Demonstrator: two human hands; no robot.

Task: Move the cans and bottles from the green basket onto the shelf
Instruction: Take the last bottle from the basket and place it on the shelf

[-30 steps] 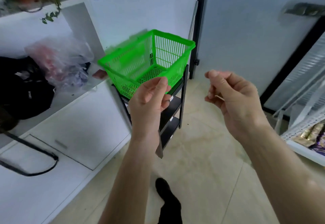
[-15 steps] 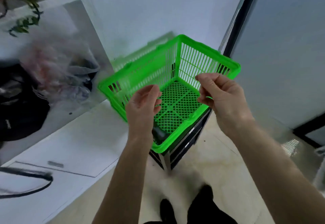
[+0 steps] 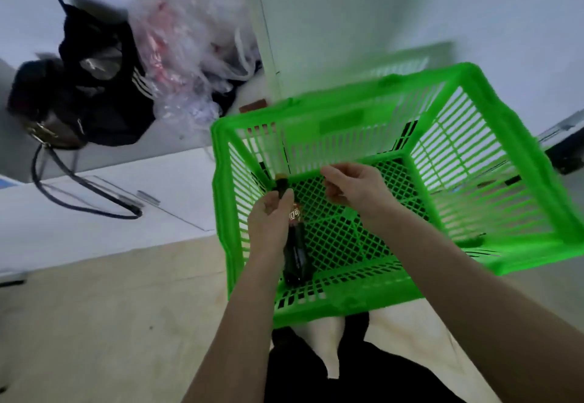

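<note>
I look down into the green basket (image 3: pixel 316 311), which fills the middle and right of the head view. One dark bottle (image 3: pixel 295 254) with a red label lies on the mesh floor along the basket's left wall, cap pointing away from me. My left hand (image 3: pixel 268 225) reaches in over it, and its thumb and fingers curl round the bottle's neck. My right hand (image 3: pixel 357 190) hovers inside the basket near the far wall, fingers curled, holding nothing. The picture is blurred, and whatever the basket stands on is hidden beneath it.
A white cabinet top (image 3: pixel 94 206) runs along the left, carrying a black bag (image 3: pixel 94 102) with a strap and a crumpled clear plastic bag (image 3: pixel 183 48). A white wall panel rises behind the basket. Beige floor (image 3: pixel 110 323) lies below, with my dark trousers at the bottom.
I have stepped up to the basket and now look down into it. My left hand has dropped onto the bottle's neck. My right hand has moved in over the basket floor.
</note>
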